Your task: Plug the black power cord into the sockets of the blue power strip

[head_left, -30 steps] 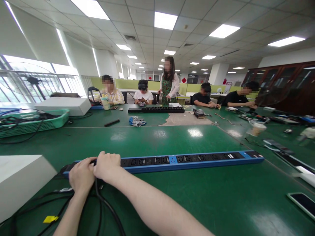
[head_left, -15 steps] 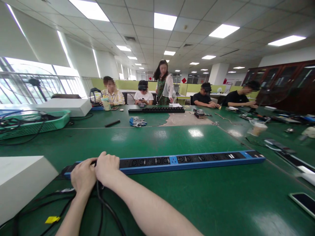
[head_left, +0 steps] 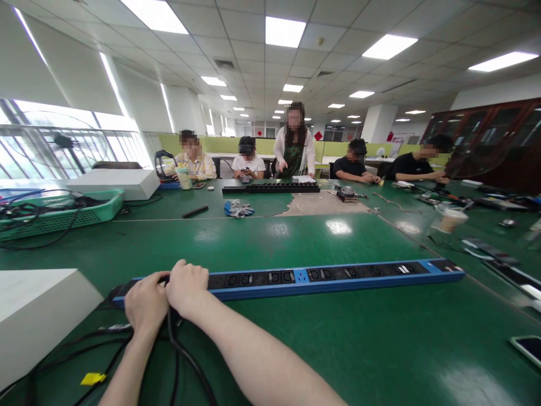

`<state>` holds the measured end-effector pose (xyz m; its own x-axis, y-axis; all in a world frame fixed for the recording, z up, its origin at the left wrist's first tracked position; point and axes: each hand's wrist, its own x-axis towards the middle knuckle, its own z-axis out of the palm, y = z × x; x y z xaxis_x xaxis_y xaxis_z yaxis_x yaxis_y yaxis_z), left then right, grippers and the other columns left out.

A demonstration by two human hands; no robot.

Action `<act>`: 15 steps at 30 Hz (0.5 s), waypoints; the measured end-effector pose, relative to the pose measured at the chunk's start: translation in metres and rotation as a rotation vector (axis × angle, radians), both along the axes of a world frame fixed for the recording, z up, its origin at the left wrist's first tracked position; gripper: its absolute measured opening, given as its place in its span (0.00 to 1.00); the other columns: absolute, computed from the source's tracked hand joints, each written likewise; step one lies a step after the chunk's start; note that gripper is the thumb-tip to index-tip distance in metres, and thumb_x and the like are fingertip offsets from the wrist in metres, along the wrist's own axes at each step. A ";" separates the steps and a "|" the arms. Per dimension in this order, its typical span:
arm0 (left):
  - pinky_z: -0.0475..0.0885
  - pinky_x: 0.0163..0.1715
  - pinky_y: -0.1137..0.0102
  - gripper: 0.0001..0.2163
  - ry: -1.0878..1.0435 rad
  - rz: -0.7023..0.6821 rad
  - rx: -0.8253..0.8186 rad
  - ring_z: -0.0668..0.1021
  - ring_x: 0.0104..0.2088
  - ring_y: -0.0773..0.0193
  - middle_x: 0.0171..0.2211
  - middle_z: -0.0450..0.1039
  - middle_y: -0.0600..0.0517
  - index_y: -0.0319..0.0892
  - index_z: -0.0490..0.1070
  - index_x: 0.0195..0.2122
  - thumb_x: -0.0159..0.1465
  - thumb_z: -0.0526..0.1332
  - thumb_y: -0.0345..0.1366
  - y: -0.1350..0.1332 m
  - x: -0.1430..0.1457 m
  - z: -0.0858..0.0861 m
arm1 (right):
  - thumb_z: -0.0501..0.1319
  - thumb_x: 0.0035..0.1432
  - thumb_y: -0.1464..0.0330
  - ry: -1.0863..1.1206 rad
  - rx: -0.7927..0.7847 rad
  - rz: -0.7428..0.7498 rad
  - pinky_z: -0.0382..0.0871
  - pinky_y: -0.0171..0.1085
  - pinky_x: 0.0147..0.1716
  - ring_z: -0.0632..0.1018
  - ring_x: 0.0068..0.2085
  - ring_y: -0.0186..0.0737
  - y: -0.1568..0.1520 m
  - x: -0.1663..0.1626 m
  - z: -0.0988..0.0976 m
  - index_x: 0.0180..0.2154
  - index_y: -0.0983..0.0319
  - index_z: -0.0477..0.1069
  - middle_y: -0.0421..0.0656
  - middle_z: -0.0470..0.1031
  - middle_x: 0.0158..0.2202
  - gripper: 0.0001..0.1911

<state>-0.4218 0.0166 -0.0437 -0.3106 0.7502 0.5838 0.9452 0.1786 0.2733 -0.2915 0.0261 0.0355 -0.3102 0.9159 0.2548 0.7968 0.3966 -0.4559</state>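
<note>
A long blue and black power strip (head_left: 338,279) lies across the green table, its row of sockets facing up. Around its left end is my left hand (head_left: 146,300), with the fingers closed over it. Pressed beside it, my right hand (head_left: 188,287) is closed over the strip at the end of a black power cable (head_left: 186,349). This cable comes out from under the right hand and hangs toward me. Whatever plug is between the hands is hidden by the fingers. More black cables with a yellow tag (head_left: 93,378) lie below my left wrist.
A white box (head_left: 38,316) stands close on my left. Behind it is a green basket (head_left: 84,217) of cables. Gloves (head_left: 239,208), a black power strip (head_left: 270,188) and a plastic cup (head_left: 451,219) are farther off. A phone (head_left: 528,347) lies at right. Several people sit or stand across the table.
Both hands keep their hold on the strip, with hardly any movement. The view has shifted slightly. The standing person across the table has straightened and turned more toward me.
</note>
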 end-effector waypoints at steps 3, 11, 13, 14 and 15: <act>0.65 0.44 0.62 0.15 0.006 -0.008 -0.018 0.75 0.47 0.52 0.46 0.78 0.43 0.42 0.77 0.47 0.66 0.54 0.32 -0.001 0.001 0.001 | 0.67 0.53 0.62 -0.018 -0.067 0.015 0.78 0.47 0.41 0.83 0.45 0.55 0.007 -0.002 0.006 0.49 0.69 0.69 0.57 0.81 0.42 0.25; 0.65 0.42 0.64 0.14 -0.007 -0.007 0.021 0.75 0.44 0.54 0.45 0.79 0.46 0.43 0.78 0.46 0.66 0.53 0.32 0.000 -0.001 -0.001 | 0.56 0.63 0.69 -0.022 0.000 0.021 0.77 0.48 0.38 0.84 0.42 0.54 -0.004 0.000 0.001 0.48 0.67 0.69 0.55 0.81 0.40 0.13; 0.64 0.41 0.64 0.15 -0.007 -0.012 0.024 0.75 0.44 0.54 0.45 0.79 0.46 0.44 0.78 0.46 0.65 0.53 0.32 0.000 -0.001 -0.001 | 0.60 0.61 0.67 -0.016 -0.025 0.019 0.77 0.48 0.39 0.83 0.43 0.54 -0.003 0.004 0.004 0.47 0.67 0.69 0.55 0.81 0.41 0.14; 0.64 0.41 0.65 0.15 -0.007 -0.014 0.023 0.75 0.45 0.54 0.45 0.79 0.47 0.44 0.78 0.46 0.65 0.53 0.32 0.000 -0.001 0.000 | 0.62 0.58 0.65 -0.017 -0.040 0.021 0.77 0.48 0.41 0.83 0.44 0.54 -0.001 0.006 0.007 0.47 0.67 0.70 0.55 0.81 0.42 0.16; 0.64 0.41 0.65 0.15 -0.009 -0.016 0.023 0.75 0.45 0.54 0.44 0.79 0.47 0.45 0.78 0.45 0.65 0.53 0.32 0.000 -0.001 0.000 | 0.64 0.56 0.64 -0.020 -0.053 0.029 0.77 0.47 0.42 0.83 0.45 0.54 0.001 0.008 0.010 0.46 0.66 0.71 0.55 0.81 0.42 0.18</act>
